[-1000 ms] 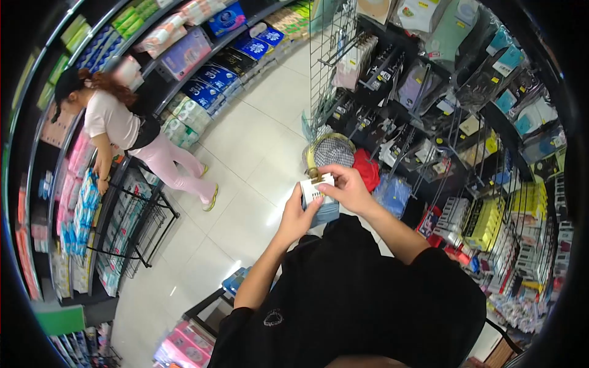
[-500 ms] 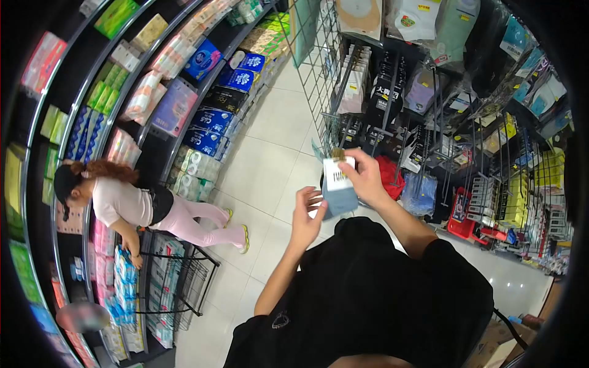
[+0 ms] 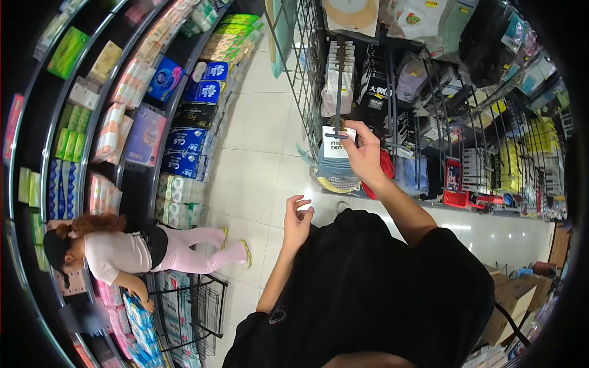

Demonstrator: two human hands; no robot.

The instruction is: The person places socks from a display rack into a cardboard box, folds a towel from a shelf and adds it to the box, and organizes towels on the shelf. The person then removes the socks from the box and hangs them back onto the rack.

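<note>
My right hand [image 3: 365, 158] pinches the white card [image 3: 332, 148] of a pair of blue-grey socks [image 3: 331, 167] at the card's right edge. The card is upright at the front end of a dark metal display hook [image 3: 339, 83], whose crossbar shows in front of it. Whether the socks bear on the hook or on my fingers is hard to tell. Lower and to the left, my left hand [image 3: 297, 222] is in the air above the floor, fingers loosely curved and apart, holding nothing. Behind the socks hang several packs with light cards [image 3: 338, 64].
A wire grid [image 3: 300, 80] bounds the sock display on the left. More hooks with packaged goods fill the right side. Across the tiled floor [image 3: 245, 178], a person [image 3: 119, 250] bends at the tissue shelves beside a black wire cart [image 3: 205, 306]. Cardboard boxes [image 3: 506, 306] stand lower right.
The socks moved up to the hook in my right hand. My left hand let go of them and drew back downward. The view shifted, and the shelves appear further left.
</note>
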